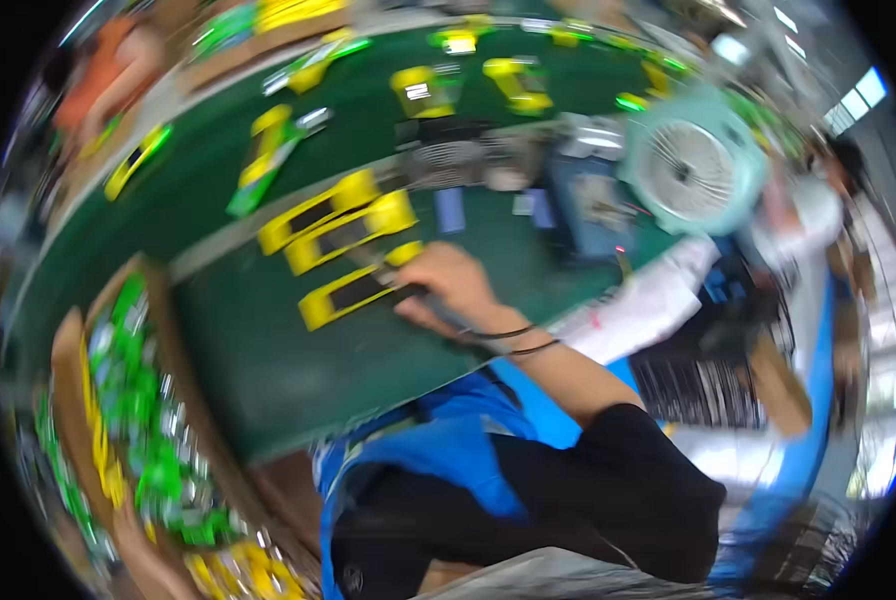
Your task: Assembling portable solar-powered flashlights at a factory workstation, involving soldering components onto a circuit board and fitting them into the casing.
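Note:
My right hand [448, 285] is closed around a slim grey-and-black tool [446, 312], too blurred to name for certain. The tool's front end points up and left, towards the yellow pieces. Nearest to it lies a yellow frame-shaped piece with a dark middle [343, 295], flat on the green work surface [258, 370]. Two similar yellow pieces [318, 215] lie side by side just beyond. Whether the tool touches any of them cannot be made out. I cannot see my left hand in the picture.
A cardboard box [193, 400] of green and silvery parts stands at the left. Beyond are a green belt [348, 100] carrying yellow and green pieces, a dark blue box-shaped device [583, 205] and a pale green fan [688, 165]. A person in orange [108, 75] is at the far left.

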`<state>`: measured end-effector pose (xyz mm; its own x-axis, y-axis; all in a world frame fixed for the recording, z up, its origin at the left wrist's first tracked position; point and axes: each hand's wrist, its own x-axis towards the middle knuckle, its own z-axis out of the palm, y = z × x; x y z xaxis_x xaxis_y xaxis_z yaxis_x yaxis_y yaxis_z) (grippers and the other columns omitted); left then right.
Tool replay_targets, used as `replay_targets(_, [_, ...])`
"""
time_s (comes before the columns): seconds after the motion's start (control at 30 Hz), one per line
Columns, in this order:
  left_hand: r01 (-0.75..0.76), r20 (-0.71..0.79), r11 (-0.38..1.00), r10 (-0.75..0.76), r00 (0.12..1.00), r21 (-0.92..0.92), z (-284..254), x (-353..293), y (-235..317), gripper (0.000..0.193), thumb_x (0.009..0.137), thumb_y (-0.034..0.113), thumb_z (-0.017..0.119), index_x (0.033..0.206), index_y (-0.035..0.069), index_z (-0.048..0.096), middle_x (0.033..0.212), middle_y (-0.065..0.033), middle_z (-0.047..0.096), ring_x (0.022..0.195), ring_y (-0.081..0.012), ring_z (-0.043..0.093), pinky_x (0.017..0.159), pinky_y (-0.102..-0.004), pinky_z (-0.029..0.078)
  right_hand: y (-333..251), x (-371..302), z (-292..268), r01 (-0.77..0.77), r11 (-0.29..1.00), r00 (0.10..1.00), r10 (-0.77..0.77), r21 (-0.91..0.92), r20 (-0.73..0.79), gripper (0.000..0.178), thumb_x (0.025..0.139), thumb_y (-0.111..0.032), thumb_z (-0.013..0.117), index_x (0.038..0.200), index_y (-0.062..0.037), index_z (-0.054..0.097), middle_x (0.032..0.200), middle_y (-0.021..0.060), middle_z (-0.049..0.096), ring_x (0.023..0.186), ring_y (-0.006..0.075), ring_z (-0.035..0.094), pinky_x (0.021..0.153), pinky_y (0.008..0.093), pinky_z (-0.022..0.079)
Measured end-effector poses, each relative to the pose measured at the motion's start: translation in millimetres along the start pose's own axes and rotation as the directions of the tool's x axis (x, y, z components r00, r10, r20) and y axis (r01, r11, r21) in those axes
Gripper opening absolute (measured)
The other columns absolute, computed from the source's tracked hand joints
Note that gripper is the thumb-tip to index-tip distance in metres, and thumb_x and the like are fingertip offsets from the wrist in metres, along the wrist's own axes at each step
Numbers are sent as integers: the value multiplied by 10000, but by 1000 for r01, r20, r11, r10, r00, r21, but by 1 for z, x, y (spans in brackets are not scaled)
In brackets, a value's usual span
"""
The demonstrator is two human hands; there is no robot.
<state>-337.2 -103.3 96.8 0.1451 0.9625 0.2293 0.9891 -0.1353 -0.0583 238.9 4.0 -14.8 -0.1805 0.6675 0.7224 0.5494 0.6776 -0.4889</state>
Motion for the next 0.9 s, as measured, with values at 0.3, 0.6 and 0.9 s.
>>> replay_targets(0.3, [-440, -14, 718, 514, 858, -539, 44, 106, 269, 484, 712, -40, 611, 1190, -2, 548, 1091, -195, 566, 1055, -375, 506, 944, -450, 378, -30, -53, -47, -407, 642, 753, 638, 649, -159, 291, 892, -209, 665, 1054, -35, 498, 958, 13, 562, 871, 67, 533, 760, 233, 460])
replay_targets(0.6, [-447, 5, 736, 522, 853, -509, 92, 142, 342, 324, 778, 75, 669, 1091, 1, 629, 1036, -147, 584, 963, -332, 533, 854, -406, 450, -30, -110, -56, -397, 406, 666, 745, 823, -45, 209, 890, -166, 602, 996, -14, 506, 844, 95, 605, 749, 155, 612, 673, 281, 501])
replay_targets(0.9, [236, 284, 302, 125, 951, -924, 128, 144, 367, 176, 825, -3, 653, 998, -14, 685, 772, -28, 640, 623, -65, 491, 570, -218, 414, -30, -88, -39, -569, 396, 635, 768, 720, 79, 197, 881, -126, 588, 982, 16, 496, 828, 119, 621, 740, 150, 609, 728, 277, 496])
